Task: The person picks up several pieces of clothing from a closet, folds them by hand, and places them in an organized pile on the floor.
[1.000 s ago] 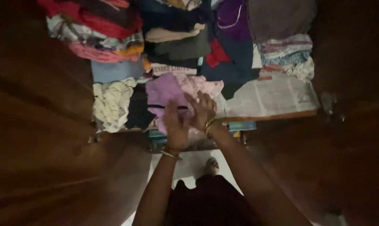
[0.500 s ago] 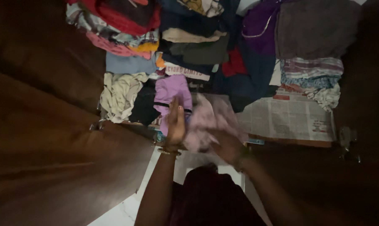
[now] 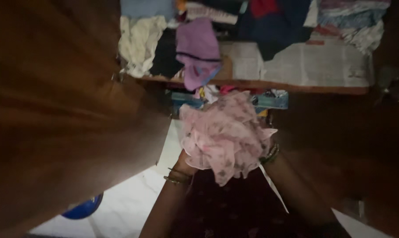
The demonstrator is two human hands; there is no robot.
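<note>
Thin pink cloth garment point(image 3: 226, 132), glossy wooden door point(image 3: 62, 114), paper-lined shelf point(image 3: 305, 66).

Bare forearms, thin bangles point(image 3: 176, 176) on both wrists, dark maroon garment point(image 3: 226, 207)

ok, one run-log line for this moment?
hands: left hand + right hand bunching pink floral garment | behind: purple garment on newspaper-lined shelf

Both hands buried under the crumpled pale pink floral fabric garment point(image 3: 223, 134); left hand point(image 3: 185, 164) shows only at the wrist edge, right hand point(image 3: 264, 155) just a sliver by the bangles, so grip can't be read. Stacked folded clothes on the paper-lined wooden shelf point(image 3: 296, 86) cut off by the top edge. Round blue object point(image 3: 82, 208) half hidden behind the dark wooden door point(image 3: 54, 110), possibly a ball. Whole frame dim, motion-blurred.
</note>
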